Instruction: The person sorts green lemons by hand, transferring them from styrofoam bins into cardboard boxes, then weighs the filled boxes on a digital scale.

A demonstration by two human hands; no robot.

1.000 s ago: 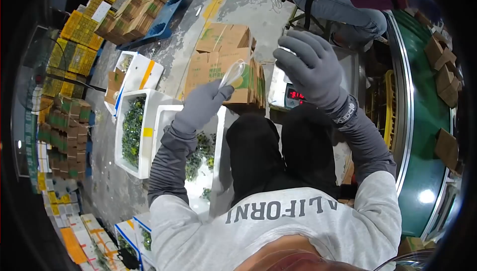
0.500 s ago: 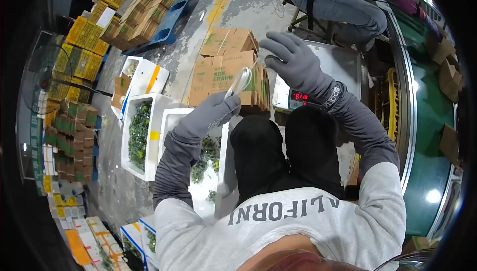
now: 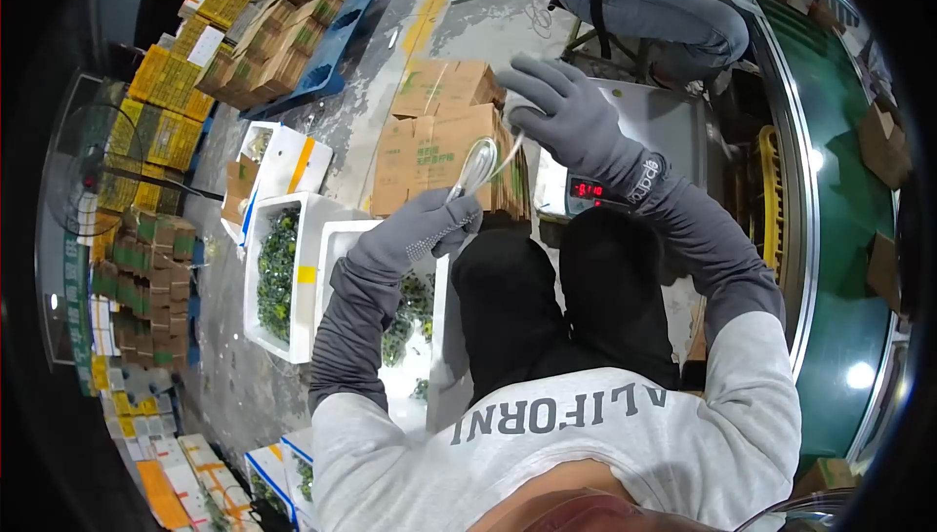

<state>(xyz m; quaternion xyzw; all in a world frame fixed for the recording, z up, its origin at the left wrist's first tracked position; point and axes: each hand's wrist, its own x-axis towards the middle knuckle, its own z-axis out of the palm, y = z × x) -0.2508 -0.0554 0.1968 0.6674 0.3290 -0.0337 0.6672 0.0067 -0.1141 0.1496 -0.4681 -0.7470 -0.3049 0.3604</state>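
Note:
My left hand (image 3: 425, 225), in a grey knit glove, is closed around the lower end of a looped white cord (image 3: 478, 166). From the loops one strand runs up to my right hand (image 3: 568, 110), also gloved in grey. That hand's thumb and fingers are curled round the strand and a small pale piece whose kind I cannot make out. Both hands are raised above my knees. Below my right wrist sits a digital scale with a red lit display (image 3: 588, 190). A stack of flattened cardboard boxes (image 3: 429, 156) stands just beyond the cord.
White foam boxes (image 3: 303, 278) with green leafy contents stand to my left. A person in jeans (image 3: 654, 20) sits ahead on the right. Along the right runs a green conveyor belt (image 3: 839, 239). Yellow crates (image 3: 161, 88) and a blue pallet (image 3: 337, 54) of cardboard are farther left.
The cord's loops have spread wider and the strand to my right hand is thicker in view. My right hand has shifted slightly left; the seated person's arm has moved.

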